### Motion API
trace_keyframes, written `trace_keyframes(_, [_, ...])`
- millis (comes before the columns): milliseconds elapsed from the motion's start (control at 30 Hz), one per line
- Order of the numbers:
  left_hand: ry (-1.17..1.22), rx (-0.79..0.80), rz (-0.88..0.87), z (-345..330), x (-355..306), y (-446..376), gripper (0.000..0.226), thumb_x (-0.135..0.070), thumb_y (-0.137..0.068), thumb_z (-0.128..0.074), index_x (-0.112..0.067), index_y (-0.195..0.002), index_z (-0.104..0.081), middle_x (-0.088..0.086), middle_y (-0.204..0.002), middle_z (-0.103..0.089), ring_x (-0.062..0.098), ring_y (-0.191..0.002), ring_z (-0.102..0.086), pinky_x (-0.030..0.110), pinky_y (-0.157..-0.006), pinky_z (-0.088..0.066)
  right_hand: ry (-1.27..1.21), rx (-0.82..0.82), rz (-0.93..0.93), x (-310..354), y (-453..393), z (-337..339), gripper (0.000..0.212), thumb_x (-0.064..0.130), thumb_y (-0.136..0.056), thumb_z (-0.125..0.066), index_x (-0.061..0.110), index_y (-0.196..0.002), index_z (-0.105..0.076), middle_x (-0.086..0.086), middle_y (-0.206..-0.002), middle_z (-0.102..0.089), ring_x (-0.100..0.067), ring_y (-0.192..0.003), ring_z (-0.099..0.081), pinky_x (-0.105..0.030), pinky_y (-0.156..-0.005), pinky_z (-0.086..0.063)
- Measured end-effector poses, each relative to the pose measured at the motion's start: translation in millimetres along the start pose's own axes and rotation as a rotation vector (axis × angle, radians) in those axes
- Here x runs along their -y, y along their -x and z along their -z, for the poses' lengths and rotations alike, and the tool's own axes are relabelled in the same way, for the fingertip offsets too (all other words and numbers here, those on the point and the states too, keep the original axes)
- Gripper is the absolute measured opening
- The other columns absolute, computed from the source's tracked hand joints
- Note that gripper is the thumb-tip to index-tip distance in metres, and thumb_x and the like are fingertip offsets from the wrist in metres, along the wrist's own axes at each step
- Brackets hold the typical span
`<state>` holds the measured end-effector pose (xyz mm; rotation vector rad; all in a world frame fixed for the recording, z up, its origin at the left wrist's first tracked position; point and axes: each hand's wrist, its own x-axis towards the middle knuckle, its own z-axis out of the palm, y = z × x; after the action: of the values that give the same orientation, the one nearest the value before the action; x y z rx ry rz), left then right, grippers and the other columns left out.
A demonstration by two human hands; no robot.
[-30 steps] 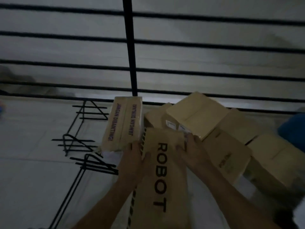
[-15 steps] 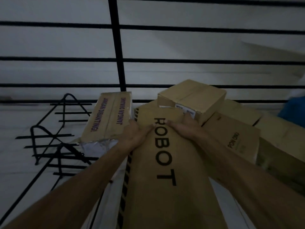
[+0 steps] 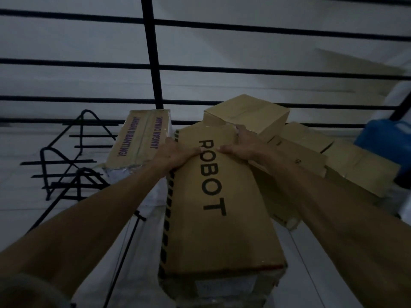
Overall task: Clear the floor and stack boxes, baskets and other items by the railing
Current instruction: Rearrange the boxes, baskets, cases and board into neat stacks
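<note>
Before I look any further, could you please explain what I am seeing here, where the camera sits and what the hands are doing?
There is no machine here: a person wears one wide-angle camera on the head, looking forward and down along both bare arms. The left hand and the right hand press on the far end of a long cardboard box printed ROBOT, thumbs on its top. It lies on a pale floor by a black railing. To its left lies a box printed JANGAN DIBANTING, and beyond that a black wire rack. To its right sit several plain brown boxes, and something blue shows at the edge, too dim to identify.
</note>
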<state>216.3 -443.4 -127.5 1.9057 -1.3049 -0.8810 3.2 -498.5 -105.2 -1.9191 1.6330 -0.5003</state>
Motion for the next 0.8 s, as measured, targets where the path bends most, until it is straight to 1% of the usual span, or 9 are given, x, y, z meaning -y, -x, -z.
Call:
trace_keyframes(167, [0.079, 0.298, 0.219, -3, -9, 19, 0.091, -0.057, -0.079, -0.076, -0.010, -0.145, -0.036, 0.016, -0.126, -0.060, 0.033, -0.098, -0.066, 0.038, -0.058, -0.057, 0.176, 0.046, -0.052, -4, 17, 9, 0.094, 0.052, -0.081, -0.075, 0.011, -0.152, -0.029, -0.010, -0.154, -0.036, -0.028, -0.136, -0.042, -0.035, -0.099, -0.040])
trace_keyframes(233, [0.159, 0.461, 0.284, -10, -13, 28, 0.078, -0.048, -0.087, -0.072, -0.010, -0.144, -0.036, 0.018, -0.120, -0.061, 0.039, -0.093, -0.070, 0.045, -0.062, -0.062, 0.231, 0.070, -0.067, -3, 24, 13, 0.099, 0.066, -0.073, -0.074, 0.015, -0.148, -0.034, -0.008, -0.151, -0.040, -0.027, -0.131, -0.045, -0.035, -0.094, -0.040])
trace_keyframes(300, [0.269, 0.599, 0.351, -16, -15, 34, 0.071, -0.037, -0.089, -0.073, -0.012, -0.144, -0.036, 0.021, -0.135, -0.053, 0.046, -0.104, -0.067, 0.047, -0.068, -0.063, 0.317, 0.078, -0.061, -5, 30, 15, 0.117, 0.084, -0.056, -0.069, 0.017, -0.146, -0.037, -0.007, -0.149, -0.041, -0.026, -0.128, -0.046, -0.038, -0.098, -0.042])
trace_keyframes(433, [0.326, 0.857, 0.366, -25, -20, 35, 0.074, -0.028, -0.090, -0.074, -0.011, -0.150, -0.033, 0.029, -0.140, -0.051, 0.048, -0.107, -0.067, 0.051, -0.085, -0.059, 0.350, 0.094, -0.142, -18, 43, 32, 0.127, 0.082, -0.056, -0.073, 0.024, -0.156, -0.019, -0.007, -0.157, -0.033, -0.031, -0.138, -0.039, -0.041, -0.103, -0.038])
trace_keyframes(467, [0.279, 0.871, 0.344, -25, -21, 33, 0.081, -0.034, -0.087, -0.077, -0.011, -0.151, -0.033, 0.029, -0.141, -0.051, 0.046, -0.108, -0.067, 0.050, -0.087, -0.059, 0.352, 0.107, -0.155, -22, 42, 37, 0.125, 0.079, -0.057, -0.075, 0.026, -0.156, -0.021, -0.006, -0.157, -0.034, -0.030, -0.138, -0.039, -0.041, -0.103, -0.038])
trace_keyframes(533, [0.091, 0.754, 0.245, -24, -23, 22, 0.099, -0.049, -0.072, -0.086, -0.012, -0.150, -0.038, 0.022, -0.148, -0.046, 0.043, -0.110, -0.066, 0.047, -0.081, -0.062, 0.391, 0.123, -0.177, -24, 38, 44, 0.117, 0.073, -0.061, -0.078, 0.024, -0.154, -0.026, -0.005, -0.157, -0.035, -0.030, -0.137, -0.040, -0.043, -0.107, -0.040])
trace_keyframes(633, [0.020, 0.581, 0.115, -25, -25, 3, 0.112, -0.060, -0.047, -0.094, -0.008, -0.138, -0.052, 0.015, -0.139, -0.058, 0.036, -0.100, -0.071, 0.043, -0.078, -0.063, 0.442, 0.120, -0.161, -11, 36, 40, 0.084, 0.057, -0.083, -0.070, 0.019, -0.150, -0.035, -0.006, -0.151, -0.042, -0.028, -0.131, -0.045, -0.036, -0.099, -0.042])
trace_keyframes(700, [-0.005, 0.580, 0.078, -27, -28, -2, 0.105, -0.063, -0.049, -0.091, -0.002, -0.128, -0.057, 0.017, -0.116, -0.072, 0.028, -0.089, -0.076, 0.039, -0.083, -0.062, 0.443, 0.106, -0.118, 0, 30, 30, 0.063, 0.051, -0.095, -0.056, 0.018, -0.147, -0.040, -0.007, -0.149, -0.043, -0.026, -0.130, -0.045, -0.033, -0.093, -0.037])
trace_keyframes(800, [-0.057, 0.648, 0.036, -37, -32, -4, 0.080, -0.056, -0.065, -0.086, -0.001, -0.117, -0.062, 0.018, -0.112, -0.072, 0.025, -0.086, -0.076, 0.036, -0.089, -0.060, 0.459, 0.083, -0.121, 7, 13, 16, 0.068, 0.060, -0.100, -0.040, 0.014, -0.150, -0.038, -0.010, -0.156, -0.037, -0.028, -0.135, -0.042, -0.033, -0.099, -0.037])
